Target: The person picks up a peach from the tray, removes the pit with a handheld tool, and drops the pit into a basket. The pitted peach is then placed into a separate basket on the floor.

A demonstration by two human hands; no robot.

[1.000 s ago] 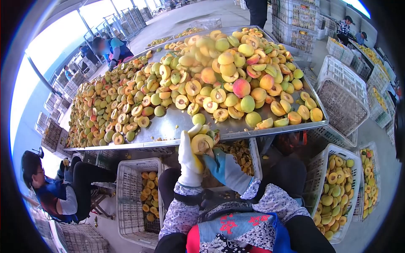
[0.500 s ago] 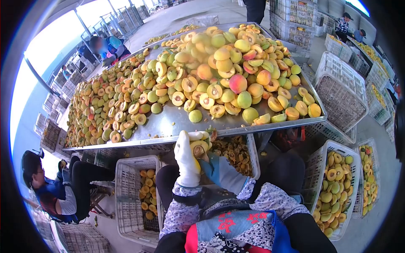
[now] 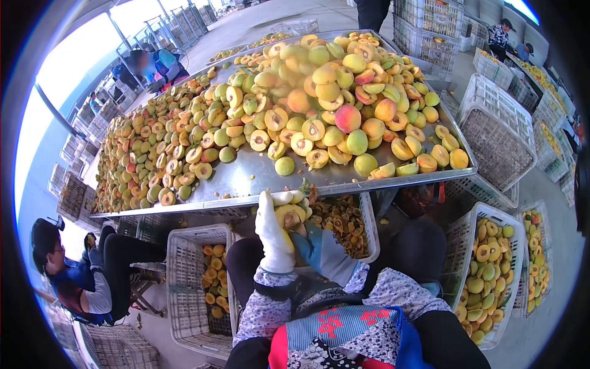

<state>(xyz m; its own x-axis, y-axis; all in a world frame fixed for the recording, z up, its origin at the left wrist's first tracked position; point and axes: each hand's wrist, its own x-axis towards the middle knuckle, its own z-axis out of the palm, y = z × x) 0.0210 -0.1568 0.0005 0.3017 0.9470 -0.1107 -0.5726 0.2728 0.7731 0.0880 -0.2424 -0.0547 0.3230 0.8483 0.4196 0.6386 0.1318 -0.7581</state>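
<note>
In my left hand [image 3: 274, 240], which wears a white glove, a cut peach half [image 3: 290, 215] is gripped with its open face showing. Close against it on the right is my right hand [image 3: 319, 247], in a blue and grey glove. Its fingers are closed at the lower side of the fruit; what they hold is hidden. Both hands are just below the front edge of a metal table [image 3: 246, 184]. A heap of whole and halved peaches [image 3: 319, 104] covers much of that table. Behind my hands, a crate [image 3: 369, 224] contains brown pits and scraps [image 3: 341, 227].
To my left stands a crate [image 3: 184, 289] with peach halves inside. Another full crate [image 3: 515, 270] is on my right, near stacked crates [image 3: 498, 132]. A co-worker [image 3: 80, 277] sits at the left, and another person [image 3: 163, 64] is across the table.
The view has shifted very slightly. My hands keep nearly the same grip and place, with the peach half still in the left one.
</note>
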